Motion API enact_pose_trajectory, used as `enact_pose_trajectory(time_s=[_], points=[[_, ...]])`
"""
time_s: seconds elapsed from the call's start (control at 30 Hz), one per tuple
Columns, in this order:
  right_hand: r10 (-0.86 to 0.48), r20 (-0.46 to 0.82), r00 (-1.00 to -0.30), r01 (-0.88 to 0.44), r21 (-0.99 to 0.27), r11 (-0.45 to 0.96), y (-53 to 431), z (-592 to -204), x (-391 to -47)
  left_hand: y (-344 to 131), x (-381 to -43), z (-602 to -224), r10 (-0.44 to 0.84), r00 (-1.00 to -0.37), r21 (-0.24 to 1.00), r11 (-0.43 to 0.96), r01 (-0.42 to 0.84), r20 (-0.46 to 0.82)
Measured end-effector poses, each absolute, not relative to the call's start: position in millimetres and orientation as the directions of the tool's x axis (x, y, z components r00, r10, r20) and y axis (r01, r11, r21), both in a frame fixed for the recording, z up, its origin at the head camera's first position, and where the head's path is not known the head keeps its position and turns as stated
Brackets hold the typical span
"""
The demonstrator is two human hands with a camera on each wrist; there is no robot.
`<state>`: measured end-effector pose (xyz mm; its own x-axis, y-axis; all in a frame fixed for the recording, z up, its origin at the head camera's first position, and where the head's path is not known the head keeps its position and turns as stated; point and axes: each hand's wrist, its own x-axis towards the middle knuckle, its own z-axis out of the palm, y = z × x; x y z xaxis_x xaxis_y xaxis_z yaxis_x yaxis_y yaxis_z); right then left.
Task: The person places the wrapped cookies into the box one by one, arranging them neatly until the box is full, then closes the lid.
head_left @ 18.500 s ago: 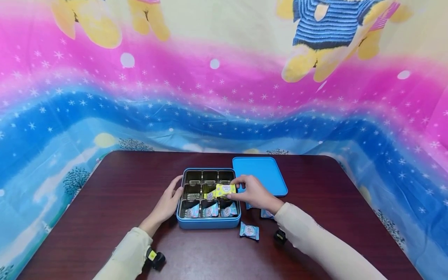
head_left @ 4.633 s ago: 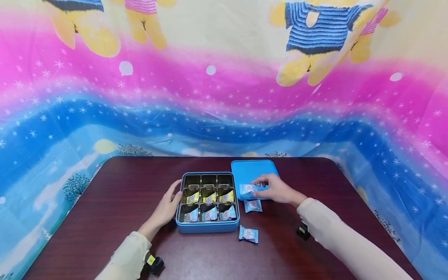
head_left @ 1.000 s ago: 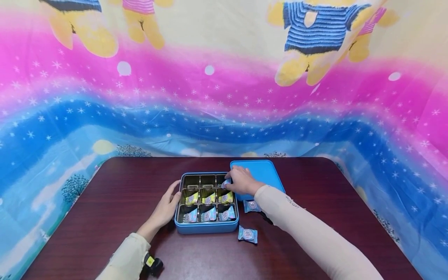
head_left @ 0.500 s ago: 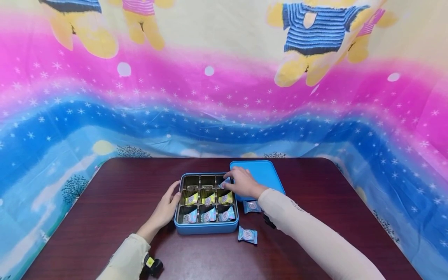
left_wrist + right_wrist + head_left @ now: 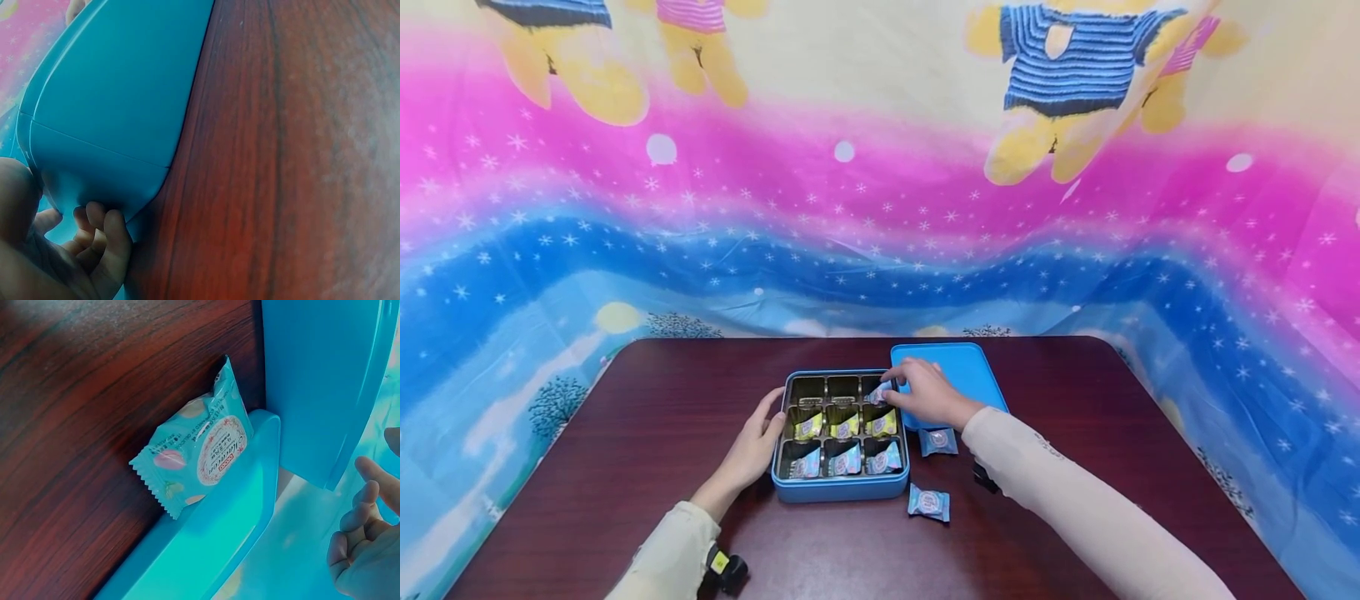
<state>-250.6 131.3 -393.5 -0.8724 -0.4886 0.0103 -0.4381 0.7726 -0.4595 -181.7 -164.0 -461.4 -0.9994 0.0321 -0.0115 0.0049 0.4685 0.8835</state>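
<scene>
A blue tin (image 5: 841, 492) with a dark compartment tray stands on the table. Against its left side rests my left hand (image 5: 753, 447), loosely bent fingers touching the outer wall in the left wrist view and thumb by the rim. My right hand (image 5: 928, 392) reaches over the right rim into the back right compartment. There it pinches a pale blue macaron packet (image 5: 877, 393), partly hidden by the fingers; the right wrist view does not show that packet. Yellow packets (image 5: 844, 426) fill the middle row, and blue packets (image 5: 844, 460) the front row.
The blue lid (image 5: 973, 375) lies behind and right of the tin. One blue macaron packet (image 5: 200, 447) leans on the lid's front edge; another loose blue packet (image 5: 928, 502) lies at the tin's front right. A patterned cloth (image 5: 880, 208) hangs behind the table.
Earlier, my right hand placed a yellow packet in the middle row, then lifted a blue packet near the lid. That packet is now in the back right compartment. Over the last second, little moved.
</scene>
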Motion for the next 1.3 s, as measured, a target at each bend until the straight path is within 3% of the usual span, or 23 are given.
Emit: enact_pose_trajectory(time_s=[0.73, 1.3], points=[[-0.539, 0.028, -0.842, -0.468, -0.535, 0.704, 146.8, -392.3, -240.9, -164.5, -179.3, -461.0, 0.038, -0.999, 0.892, 0.452, 0.009, -0.009], [-0.538, -0.007, -0.843, -0.455, -0.526, 0.719, 163.9, -391.7, -232.5, -164.0, -181.1, -458.7, 0.037, -0.999, 0.873, 0.488, 0.002, -0.019]])
